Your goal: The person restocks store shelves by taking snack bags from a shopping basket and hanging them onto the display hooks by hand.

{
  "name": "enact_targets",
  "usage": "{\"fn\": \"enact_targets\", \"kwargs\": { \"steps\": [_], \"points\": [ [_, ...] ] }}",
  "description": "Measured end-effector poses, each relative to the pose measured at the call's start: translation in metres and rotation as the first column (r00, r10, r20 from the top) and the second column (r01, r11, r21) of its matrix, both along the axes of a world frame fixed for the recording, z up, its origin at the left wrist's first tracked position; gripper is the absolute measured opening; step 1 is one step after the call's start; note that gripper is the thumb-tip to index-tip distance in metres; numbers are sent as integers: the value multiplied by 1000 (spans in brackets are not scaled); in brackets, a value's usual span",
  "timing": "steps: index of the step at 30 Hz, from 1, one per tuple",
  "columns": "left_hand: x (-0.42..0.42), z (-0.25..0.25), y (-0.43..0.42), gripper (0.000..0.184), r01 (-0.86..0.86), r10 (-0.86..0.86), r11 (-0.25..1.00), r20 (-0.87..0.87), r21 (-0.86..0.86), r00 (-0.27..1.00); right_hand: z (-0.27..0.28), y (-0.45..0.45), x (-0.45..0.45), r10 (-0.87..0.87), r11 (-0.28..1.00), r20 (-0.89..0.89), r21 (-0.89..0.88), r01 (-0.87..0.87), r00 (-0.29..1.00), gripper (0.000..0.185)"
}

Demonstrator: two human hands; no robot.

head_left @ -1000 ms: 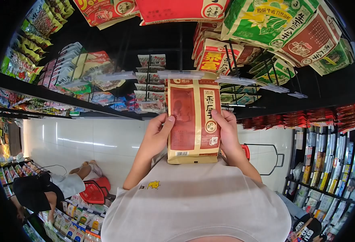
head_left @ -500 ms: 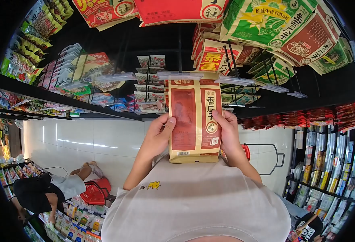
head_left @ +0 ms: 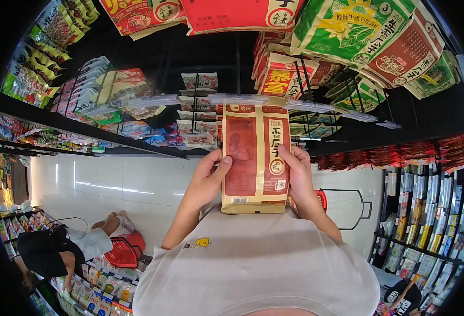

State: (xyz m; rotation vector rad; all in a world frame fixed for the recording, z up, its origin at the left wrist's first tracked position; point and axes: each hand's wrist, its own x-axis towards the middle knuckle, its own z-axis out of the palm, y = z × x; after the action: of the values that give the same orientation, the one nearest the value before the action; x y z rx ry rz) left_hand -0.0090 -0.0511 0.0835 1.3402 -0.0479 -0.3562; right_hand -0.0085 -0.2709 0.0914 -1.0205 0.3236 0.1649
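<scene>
A red-brown and beige bag of sunflower seeds [head_left: 241, 181] is held up in front of my chest, its printed panel with a barcode facing me. My left hand [head_left: 211, 173] grips its left edge, thumb on the front. On the right edge my right hand [head_left: 296, 168] has its thumb over the front panel, near the dark lettering. The fingers behind the bag are hidden. Just beyond the bag's top edge runs a clear plastic price-tag strip [head_left: 242, 100] on the shelf hooks.
Green seed bags [head_left: 348, 31] and red snack packs [head_left: 237, 16] hang ahead. A red basket [head_left: 124, 252] and a person [head_left: 66, 247] are behind on the left. Another basket's dark handle [head_left: 366, 205] shows at right; another person [head_left: 400, 295] is at lower right.
The view has shifted very slightly. Both hands keep the same hold on the bag of sunflower seeds.
</scene>
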Motion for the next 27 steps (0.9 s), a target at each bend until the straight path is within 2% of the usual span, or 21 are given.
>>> {"fn": "enact_targets", "kwargs": {
  "steps": [10, 14, 19, 22, 27],
  "points": [
    [-1, 8, -3, 21, -22, 19, 998, -44, -53, 999, 4, 4, -1, -30, 1000, -34, -9, 29, 999, 18],
    [0, -1, 3, 18, 5, -5, 999, -22, -33, 1000, 3, 2, -3, 6, 997, 16, -72, -5, 1000, 12],
    [-1, -1, 1, 16, -13, 12, 997, -21, -69, 1000, 1, -1, -3, 105, 972, 155, -225, -68, 982, 36],
    [-1, 2, 1, 17, -2, 0, 998, -27, -70, 1000, 1, 4, -3, 114, 969, 156, -236, -75, 981, 46],
    [-1, 0, 3, 20, 5, -9, 996, -46, -89, 999, 3, 5, -2, 145, 967, 167, -235, -103, 975, 45]
  ]
}}
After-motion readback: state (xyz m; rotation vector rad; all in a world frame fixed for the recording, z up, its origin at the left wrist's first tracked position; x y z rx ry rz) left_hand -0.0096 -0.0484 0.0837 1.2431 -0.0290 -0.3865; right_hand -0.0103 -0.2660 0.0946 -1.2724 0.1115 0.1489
